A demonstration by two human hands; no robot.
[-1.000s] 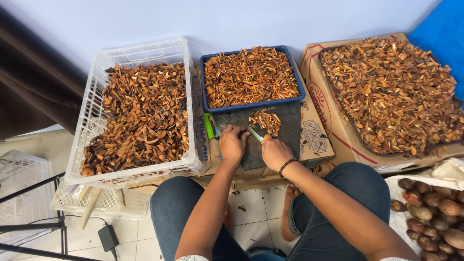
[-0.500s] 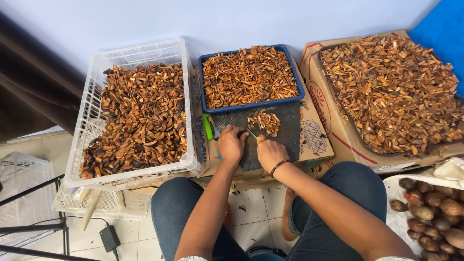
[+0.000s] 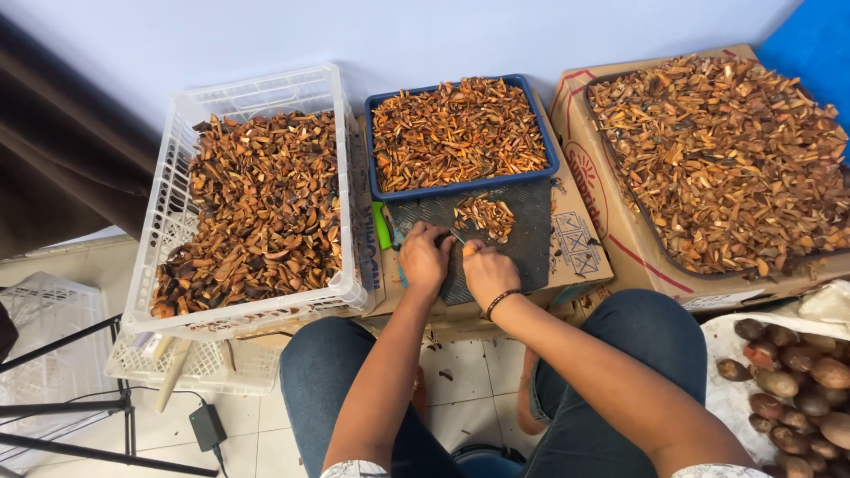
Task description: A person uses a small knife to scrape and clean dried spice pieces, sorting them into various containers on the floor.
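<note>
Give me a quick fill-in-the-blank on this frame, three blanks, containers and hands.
1. The left hand and right hand work together over a dark ____ mat.
2. The container directly behind the mat is a ____ tray of orange-brown pieces.
3. The white slatted crate stands to the ____ of that tray.
4. The right wrist wears a dark ____.

Missing words: cutting; blue; left; band
</note>
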